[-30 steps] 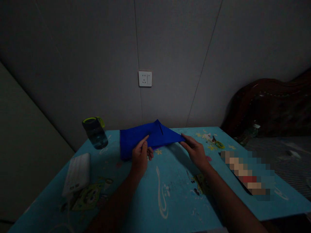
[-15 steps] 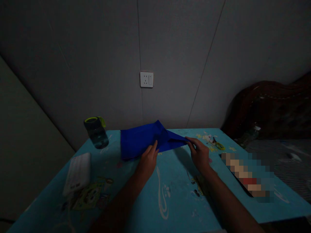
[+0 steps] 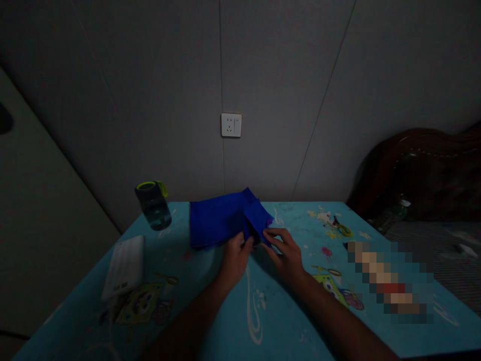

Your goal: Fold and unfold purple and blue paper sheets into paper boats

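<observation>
A deep blue sheet (image 3: 216,220) lies toward the back of the table, flat on its left side and folded over at its right end. Whether it is cloth or paper I cannot make out. My left hand (image 3: 236,258) is closed at its front edge, thumb and fingers pinching it just below the fold. Beside it, my right hand (image 3: 284,250) grips the folded flap's lower right corner between thumb and fingers. The flap stands up a little, with a dark gap under it. Parts of my fingertips are hidden by the sheet.
On the left stand a dark bottle with a green rim (image 3: 154,206) and a white power bank (image 3: 125,265) with a cable. Scissors (image 3: 342,228) lie at the back right, and a blurred-out object (image 3: 387,281) nearer. The table (image 3: 278,316) meets a grey wall with a socket (image 3: 231,125).
My right hand has moved left and toward me, folding the sheet's stretched right end over onto itself. My left hand has shifted slightly down and stays on the front edge.
</observation>
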`<state>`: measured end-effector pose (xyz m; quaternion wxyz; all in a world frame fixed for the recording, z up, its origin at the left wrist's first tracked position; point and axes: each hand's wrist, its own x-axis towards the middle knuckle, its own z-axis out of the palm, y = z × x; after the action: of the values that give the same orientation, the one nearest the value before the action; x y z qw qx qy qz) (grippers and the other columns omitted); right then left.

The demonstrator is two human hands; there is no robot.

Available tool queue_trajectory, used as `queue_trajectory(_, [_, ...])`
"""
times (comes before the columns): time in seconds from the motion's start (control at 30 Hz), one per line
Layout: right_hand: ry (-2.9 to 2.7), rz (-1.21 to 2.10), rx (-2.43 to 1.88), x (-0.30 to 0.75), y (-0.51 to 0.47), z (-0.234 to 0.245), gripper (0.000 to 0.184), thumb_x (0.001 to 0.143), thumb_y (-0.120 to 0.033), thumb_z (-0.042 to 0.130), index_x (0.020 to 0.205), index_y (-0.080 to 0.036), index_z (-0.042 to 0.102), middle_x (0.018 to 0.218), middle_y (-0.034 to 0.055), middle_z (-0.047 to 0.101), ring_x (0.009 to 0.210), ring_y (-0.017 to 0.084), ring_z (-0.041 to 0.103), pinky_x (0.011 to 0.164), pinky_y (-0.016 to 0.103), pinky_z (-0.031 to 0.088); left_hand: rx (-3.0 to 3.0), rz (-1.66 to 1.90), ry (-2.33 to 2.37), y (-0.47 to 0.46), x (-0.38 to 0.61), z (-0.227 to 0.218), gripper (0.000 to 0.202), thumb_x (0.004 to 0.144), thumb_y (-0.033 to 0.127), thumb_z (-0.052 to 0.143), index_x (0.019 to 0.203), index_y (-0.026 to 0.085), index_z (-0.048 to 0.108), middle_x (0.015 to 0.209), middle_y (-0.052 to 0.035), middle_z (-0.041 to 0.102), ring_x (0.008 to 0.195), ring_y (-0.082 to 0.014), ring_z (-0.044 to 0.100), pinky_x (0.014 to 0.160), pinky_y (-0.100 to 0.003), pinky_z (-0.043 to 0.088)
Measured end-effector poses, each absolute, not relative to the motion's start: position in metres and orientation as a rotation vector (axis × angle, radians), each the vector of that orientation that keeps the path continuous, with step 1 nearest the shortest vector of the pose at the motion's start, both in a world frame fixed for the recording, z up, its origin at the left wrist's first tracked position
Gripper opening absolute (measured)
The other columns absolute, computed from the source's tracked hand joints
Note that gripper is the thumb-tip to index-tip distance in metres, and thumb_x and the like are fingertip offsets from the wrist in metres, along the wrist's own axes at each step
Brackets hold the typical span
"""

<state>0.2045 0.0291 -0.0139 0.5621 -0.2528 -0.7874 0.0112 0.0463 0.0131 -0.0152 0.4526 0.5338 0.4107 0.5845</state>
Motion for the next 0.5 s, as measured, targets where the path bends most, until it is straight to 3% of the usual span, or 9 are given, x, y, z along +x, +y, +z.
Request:
queue_trajectory(0.13, [-1.968, 0.013, -0.564, 0.199, 0.025, -0.011, 0.052, 0.09, -0.016, 0.062, 0.137, -0.034, 0.053, 0.11, 0.0097, 0.065, 0.097, 0.023, 0.063, 0.081, 0.04, 0.056, 1.311, 1.469, 0.838, 0.004, 0.056, -0.007, 0.027, 0.087, 0.033, 0.057, 0.104, 0.015, 0.068, 0.107, -0.009, 0.073, 0.104, -0.0237, 0.065, 0.095, -0.035, 0.048])
queue_trajectory(0.37, [-2.05, -0.002, -0.594, 0.201, 0.023, -0.006, 0.057, 0.093, -0.016, 0.054, 0.146, -0.035, 0.042, 0.132, 0.0117, 0.056, 0.118, 0.026, 0.053, 0.09, 0.046, 0.051, 1.083, 1.403, 0.698, -0.004, 0.052, -0.013, 0.039, 0.087, 0.041, 0.061, 0.118, 0.017, 0.064, 0.122, -0.0116, 0.067, 0.115, -0.0263, 0.06, 0.097, -0.035, 0.047])
queue_trajectory(0.5, [-2.094, 0.138, -0.594, 0.204, 0.022, -0.002, 0.052, 0.095, -0.017, 0.05, 0.143, -0.034, 0.045, 0.137, 0.0099, 0.053, 0.123, 0.026, 0.05, 0.096, 0.048, 0.047, 1.105, 1.418, 0.717, 0.003, 0.052, -0.015, 0.042, 0.084, 0.044, 0.067, 0.116, 0.017, 0.065, 0.123, -0.0125, 0.067, 0.117, -0.0269, 0.06, 0.103, -0.039, 0.043])
